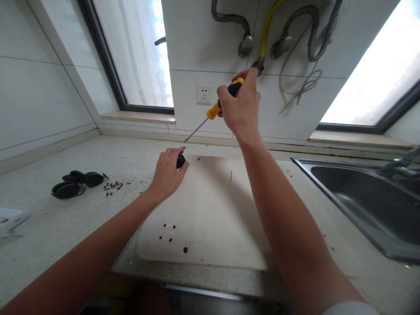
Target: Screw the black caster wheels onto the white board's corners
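My right hand (243, 105) is raised above the board, wrapped round a yellow-and-black screwdriver (214, 110). Its thin shaft slants down to the left, with the tip just above my left hand (168, 171). At the far left corner of a pale flat board (213, 210), my left hand closes round a small black caster (180, 160), mostly covered by the fingers. Several dark holes (168, 232) show at the board's near left corner. Left of the board, several black casters (67, 190) lie together beside a scatter of small screws (113, 187).
The board lies on a speckled countertop (98, 153). On the right is a steel sink (367, 197) with a faucet (402, 162). Hoses (231, 17), a yellow pipe (267, 26) and a socket (204, 94) are on the wall behind. A white object (11, 218) sits far left.
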Available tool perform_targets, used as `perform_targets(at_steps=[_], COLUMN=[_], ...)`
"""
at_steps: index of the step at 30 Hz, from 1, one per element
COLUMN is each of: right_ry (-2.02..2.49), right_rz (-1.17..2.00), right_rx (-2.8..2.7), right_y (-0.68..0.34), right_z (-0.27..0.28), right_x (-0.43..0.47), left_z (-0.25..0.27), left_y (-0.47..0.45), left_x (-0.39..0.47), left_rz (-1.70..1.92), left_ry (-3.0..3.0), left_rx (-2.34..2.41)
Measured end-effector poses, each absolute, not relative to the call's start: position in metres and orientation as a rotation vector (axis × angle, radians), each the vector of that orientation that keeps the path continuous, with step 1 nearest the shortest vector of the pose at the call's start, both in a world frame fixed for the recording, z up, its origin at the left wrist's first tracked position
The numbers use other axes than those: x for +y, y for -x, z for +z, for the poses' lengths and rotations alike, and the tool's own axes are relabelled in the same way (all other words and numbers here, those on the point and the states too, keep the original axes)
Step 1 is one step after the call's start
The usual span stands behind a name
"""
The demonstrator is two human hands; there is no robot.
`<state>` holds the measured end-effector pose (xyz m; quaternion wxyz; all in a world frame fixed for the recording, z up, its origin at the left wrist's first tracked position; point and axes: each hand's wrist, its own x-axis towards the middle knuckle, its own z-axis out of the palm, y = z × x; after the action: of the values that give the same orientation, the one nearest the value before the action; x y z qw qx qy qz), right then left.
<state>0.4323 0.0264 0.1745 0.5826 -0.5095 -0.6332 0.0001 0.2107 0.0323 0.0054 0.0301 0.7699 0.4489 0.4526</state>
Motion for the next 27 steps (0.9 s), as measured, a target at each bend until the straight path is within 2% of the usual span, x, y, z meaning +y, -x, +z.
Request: perform_targets(at_steps=[5, 27], right_ry=[1.280, 1.346], right_rz=[-0.188, -0.338], right_rx=[-1.443, -1.864], right_y=[-0.417, -0.371], right_z=[0.177, 0.152], right_x=[0.011, 0.003], left_z=[-0.002, 0.003], left_y=[-0.208, -0.202], left_x=[0.032, 0.036], left_rz=[1.422, 1.453], left_ry=[-2.435, -2.333], left_rx=[1.407, 1.448])
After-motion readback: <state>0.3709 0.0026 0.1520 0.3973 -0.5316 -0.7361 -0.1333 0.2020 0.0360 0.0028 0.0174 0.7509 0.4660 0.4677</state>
